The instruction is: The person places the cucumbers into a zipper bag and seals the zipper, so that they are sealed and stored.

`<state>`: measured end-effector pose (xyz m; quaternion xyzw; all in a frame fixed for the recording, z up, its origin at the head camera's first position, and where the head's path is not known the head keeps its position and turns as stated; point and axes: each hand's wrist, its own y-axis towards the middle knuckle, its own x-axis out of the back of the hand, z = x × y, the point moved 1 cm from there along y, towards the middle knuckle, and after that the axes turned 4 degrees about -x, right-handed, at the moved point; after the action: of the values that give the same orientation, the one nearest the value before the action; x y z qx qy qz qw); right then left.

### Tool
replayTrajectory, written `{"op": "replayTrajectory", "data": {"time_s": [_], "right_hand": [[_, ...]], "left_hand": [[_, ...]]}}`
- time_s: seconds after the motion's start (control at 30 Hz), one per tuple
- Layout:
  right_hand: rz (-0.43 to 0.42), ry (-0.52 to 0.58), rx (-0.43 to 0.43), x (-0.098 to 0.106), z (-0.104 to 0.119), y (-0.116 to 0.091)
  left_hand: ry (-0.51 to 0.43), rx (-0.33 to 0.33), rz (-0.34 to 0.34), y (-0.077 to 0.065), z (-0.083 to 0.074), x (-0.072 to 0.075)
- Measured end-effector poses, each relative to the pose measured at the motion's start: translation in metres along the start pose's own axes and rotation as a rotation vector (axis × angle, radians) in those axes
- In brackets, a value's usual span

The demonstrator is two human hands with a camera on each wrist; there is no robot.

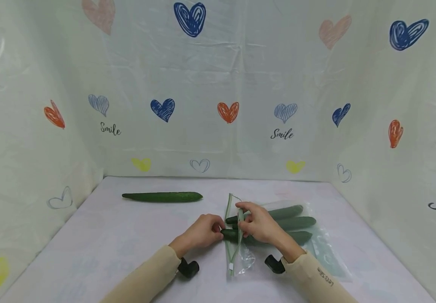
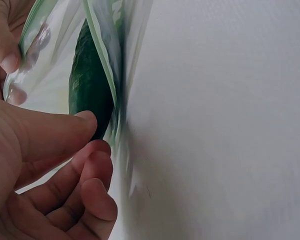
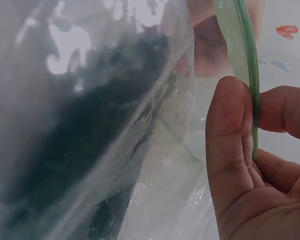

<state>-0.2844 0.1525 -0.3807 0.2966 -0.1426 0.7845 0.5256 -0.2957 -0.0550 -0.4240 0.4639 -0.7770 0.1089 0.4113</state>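
Low, right of centre in the head view, the right hand point(image 1: 260, 223) pinches the bag point(image 1: 329, 257) by its rim point(image 3: 253, 60); the left hand point(image 1: 201, 231) pinches a cucumber point(image 2: 88, 75) at the tip. Best lift the rim, push straight.

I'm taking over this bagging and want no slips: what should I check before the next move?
1. Left hand grip on nearest cucumber: ok, it pinches the end.
2. Right hand grip on bag: ok, it pinches the green edge.
3. Bag mouth open: ok, its edges stand apart.
4. Nearest cucumber fully inside: not ok, its end pokes out.
5. Loose cucumber bagged: not ok, it lies on the table.
6. Bag free of holes: cannot tell.
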Motion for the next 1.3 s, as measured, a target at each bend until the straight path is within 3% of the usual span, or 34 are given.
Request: {"op": "replayTrajectory", "data": {"time_s": [0.2,0.47,1.3], "right_hand": [[0.002,-0.007,-0.001,0.000,0.000,0.001],[0.000,0.001,-0.005,0.000,0.000,0.001],[0.010,-0.001,-0.005,0.000,0.001,0.000]], "left_hand": [[-0.036,0.006,-0.056,0.005,-0.007,-0.006],[-0.067,0.071,-0.078,0.012,-0.015,-0.013],[-0.103,0.039,-0.075,0.017,-0.014,-0.019]]}}
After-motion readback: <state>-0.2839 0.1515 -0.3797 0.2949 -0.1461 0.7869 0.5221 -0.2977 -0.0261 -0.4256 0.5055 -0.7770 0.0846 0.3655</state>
